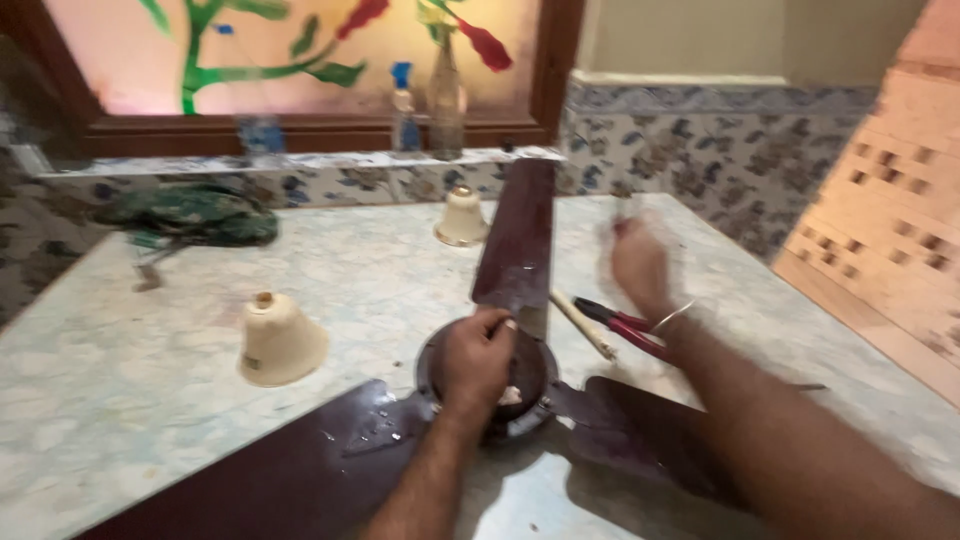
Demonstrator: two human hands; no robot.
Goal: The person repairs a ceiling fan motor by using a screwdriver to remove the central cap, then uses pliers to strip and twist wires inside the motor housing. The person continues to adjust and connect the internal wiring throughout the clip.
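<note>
A dark brown ceiling fan lies on a pale marble counter (120,380). Its round motor hub (530,385) sits in the middle, with one blade (520,240) pointing away from me and two more spreading toward me at the left and right. My left hand (478,362) rests on top of the hub, fingers curled against it. My right hand (640,262) hovers over the counter to the right of the far blade; it is blurred, so what it holds cannot be made out. A thin bangle circles that wrist.
Red-handled pliers (625,325) and a pale stick (583,323) lie just right of the hub. Two cream bell-shaped fan cups (280,340) (462,216) stand on the counter. A green cloth (190,215) lies at the back left. Bottles (445,100) stand on the window ledge.
</note>
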